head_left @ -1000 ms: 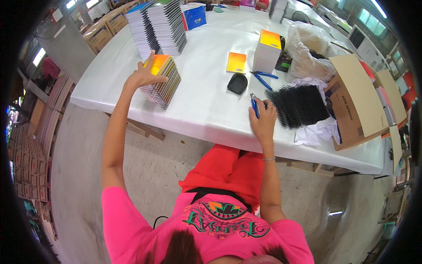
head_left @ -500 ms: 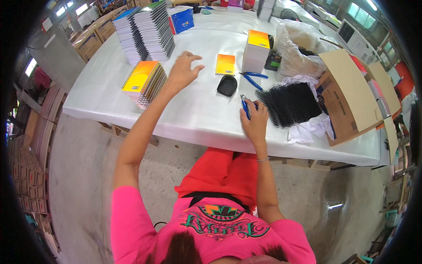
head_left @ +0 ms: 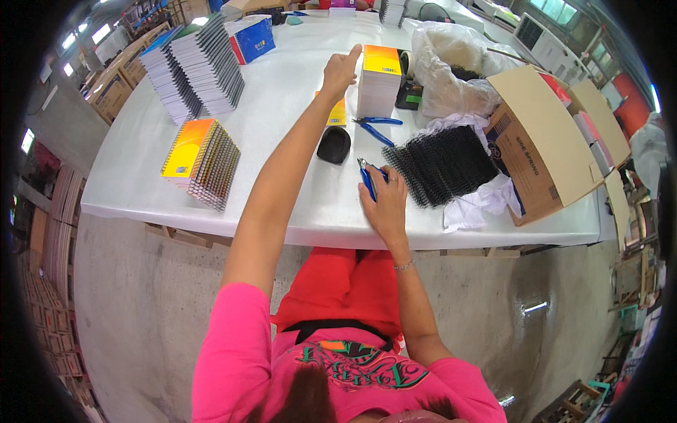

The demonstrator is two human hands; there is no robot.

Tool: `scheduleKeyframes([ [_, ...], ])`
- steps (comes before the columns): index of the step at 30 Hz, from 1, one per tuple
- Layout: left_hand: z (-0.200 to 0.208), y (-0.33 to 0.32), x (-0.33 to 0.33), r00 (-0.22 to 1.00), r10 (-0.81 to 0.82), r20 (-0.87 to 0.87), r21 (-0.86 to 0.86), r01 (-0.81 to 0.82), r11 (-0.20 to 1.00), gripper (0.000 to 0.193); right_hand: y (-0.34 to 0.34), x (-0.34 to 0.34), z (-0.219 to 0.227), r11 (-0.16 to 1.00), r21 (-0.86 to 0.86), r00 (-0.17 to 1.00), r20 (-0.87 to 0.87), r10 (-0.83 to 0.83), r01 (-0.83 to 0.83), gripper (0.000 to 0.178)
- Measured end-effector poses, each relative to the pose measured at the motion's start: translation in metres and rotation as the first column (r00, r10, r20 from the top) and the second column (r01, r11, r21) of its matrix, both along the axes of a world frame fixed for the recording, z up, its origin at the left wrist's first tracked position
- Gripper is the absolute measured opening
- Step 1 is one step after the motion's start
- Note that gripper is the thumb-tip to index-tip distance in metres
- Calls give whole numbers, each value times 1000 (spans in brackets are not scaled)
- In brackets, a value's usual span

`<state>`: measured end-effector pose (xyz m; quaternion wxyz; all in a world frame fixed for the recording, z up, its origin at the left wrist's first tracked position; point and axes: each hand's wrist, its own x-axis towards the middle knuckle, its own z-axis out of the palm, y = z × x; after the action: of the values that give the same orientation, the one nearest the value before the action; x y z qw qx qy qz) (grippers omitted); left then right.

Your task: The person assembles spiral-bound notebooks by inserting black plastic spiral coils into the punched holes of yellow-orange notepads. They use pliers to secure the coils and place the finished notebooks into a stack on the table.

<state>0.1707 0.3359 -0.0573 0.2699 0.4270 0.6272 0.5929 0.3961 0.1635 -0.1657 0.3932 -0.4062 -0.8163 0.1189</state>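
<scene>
My left hand [head_left: 340, 76] reaches far forward, fingers partly stretched out and nothing visible in them, beside the left edge of a tall stack of unbound yellow-covered notebooks [head_left: 379, 77]. I cannot tell whether it touches the stack. Under that forearm a single yellow notebook [head_left: 338, 113] lies partly hidden, with a black rounded pad [head_left: 333, 145] nearer me. Closed around blue-handled wire cutters [head_left: 366, 182], my right hand [head_left: 387, 204] rests near the table's front edge. Another pair of blue-handled cutters [head_left: 381, 125] lies on the table. Right of them sits a pile of black spiral coils [head_left: 444, 166].
Spiral-bound yellow notebooks [head_left: 202, 162] stand stacked at the left, with taller spiral-bound stacks [head_left: 204, 67] behind. A blue notebook [head_left: 252, 39] lies farther back. An open cardboard box [head_left: 539, 155] and a clear plastic bag [head_left: 451, 70] occupy the right side of the white table [head_left: 282, 222].
My left hand has moved right and forward, from near the bound notebooks to the unbound stack. My right hand still holds the cutters. The view has shifted slightly.
</scene>
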Motion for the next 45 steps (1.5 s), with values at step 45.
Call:
scheduleKeyframes([
  [45, 30, -277, 29, 334, 219, -917, 307, 241, 921, 28, -11, -2, 61, 962, 269, 909, -387, 153, -47, 45],
])
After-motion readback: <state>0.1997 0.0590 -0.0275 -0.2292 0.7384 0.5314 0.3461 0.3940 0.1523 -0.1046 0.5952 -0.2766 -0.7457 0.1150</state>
